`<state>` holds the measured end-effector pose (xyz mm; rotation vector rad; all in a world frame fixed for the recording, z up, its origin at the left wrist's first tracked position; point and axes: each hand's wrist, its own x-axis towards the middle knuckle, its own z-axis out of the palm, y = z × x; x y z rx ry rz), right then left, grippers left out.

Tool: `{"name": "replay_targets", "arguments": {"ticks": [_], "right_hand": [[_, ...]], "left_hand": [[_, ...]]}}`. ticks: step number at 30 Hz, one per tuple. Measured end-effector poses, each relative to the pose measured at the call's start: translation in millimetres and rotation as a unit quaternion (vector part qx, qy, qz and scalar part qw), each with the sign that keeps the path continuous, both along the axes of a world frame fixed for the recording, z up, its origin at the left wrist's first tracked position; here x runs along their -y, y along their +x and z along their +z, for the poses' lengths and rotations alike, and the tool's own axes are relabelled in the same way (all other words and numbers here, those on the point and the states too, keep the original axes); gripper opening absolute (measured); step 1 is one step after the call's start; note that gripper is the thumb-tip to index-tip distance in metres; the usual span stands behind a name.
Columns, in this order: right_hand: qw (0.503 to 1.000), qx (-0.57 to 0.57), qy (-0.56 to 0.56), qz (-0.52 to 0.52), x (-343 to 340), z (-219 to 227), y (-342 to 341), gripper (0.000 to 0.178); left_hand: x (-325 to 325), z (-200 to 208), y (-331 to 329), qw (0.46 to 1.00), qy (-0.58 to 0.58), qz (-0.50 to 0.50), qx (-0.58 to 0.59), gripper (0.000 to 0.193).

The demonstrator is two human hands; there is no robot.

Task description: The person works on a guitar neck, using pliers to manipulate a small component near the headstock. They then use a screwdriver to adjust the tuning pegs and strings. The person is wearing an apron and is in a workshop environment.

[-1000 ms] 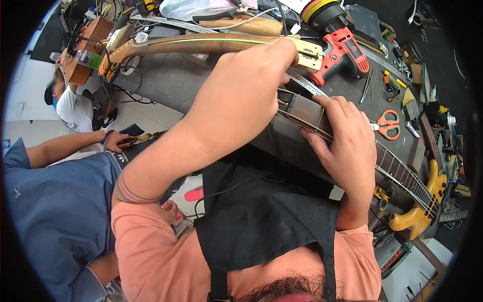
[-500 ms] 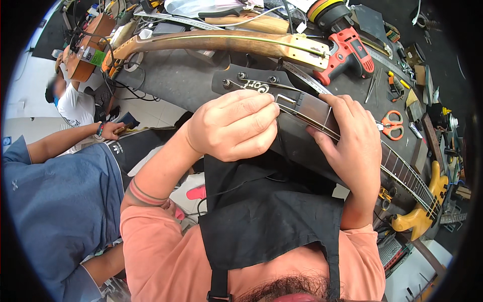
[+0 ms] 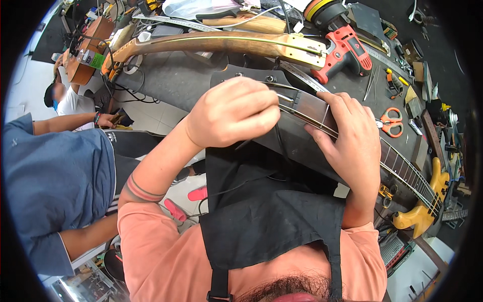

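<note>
A bass guitar [image 3: 421,220] with a pale yellow body lies across the bench, its dark headstock [image 3: 217,77] toward the left. Above the headstock, close to the nut, my left hand [image 3: 234,113] is closed with the fingertips pressed together. What it pinches is hidden by the fingers; a thin dark tip shows below the hand. A shiny metal rod or string end lies between these fingertips and the nut. My right hand [image 3: 352,133] wraps the neck [image 3: 318,111] near the first frets, fingers over the far side and thumb on the near edge.
Behind the headstock lie a separate wooden guitar neck [image 3: 216,44], a steel ruler [image 3: 307,78] and a red and black power polisher [image 3: 347,50]. Orange-handled scissors [image 3: 391,122] rest right of my right hand. Another person in a blue shirt [image 3: 60,176] is at the left.
My left hand has shifted slightly up and turned, covering more of the headstock, and a thin dark tip now shows below it. My right hand stays on the neck. The blue-shirted person has shifted.
</note>
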<state>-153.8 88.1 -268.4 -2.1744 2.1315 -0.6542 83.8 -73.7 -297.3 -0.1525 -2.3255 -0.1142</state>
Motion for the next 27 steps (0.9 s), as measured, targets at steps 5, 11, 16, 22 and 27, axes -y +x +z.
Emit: {"name": "replay_targets", "arguments": {"ticks": [5, 11, 16, 22, 27], "right_hand": [[1.0, -0.004, -0.008, 0.013, 0, 1, -2, 0.058], [1.0, -0.009, -0.023, 0.005, 1, -2, -1, 0.058], [1.0, -0.002, -0.001, 0.001, 0, 0, -1, 0.055], [1.0, -0.001, -0.004, -0.001, 0, -1, -1, 0.056], [1.0, -0.005, 0.008, -0.006, 0, -1, 1, 0.057]], "left_hand": [[-1, -10, 1, 0.999, -0.044, 0.007, -0.021, 0.021], [-3, -12, 3, 0.998, -0.06, 0.015, -0.02, 0.021], [-4, -6, -1, 0.998, 0.054, 0.02, -0.008, 0.024], [-3, 2, -7, 0.995, 0.093, 0.032, -0.025, 0.024], [-5, 21, -10, 0.969, 0.225, 0.105, 0.014, 0.018]]}}
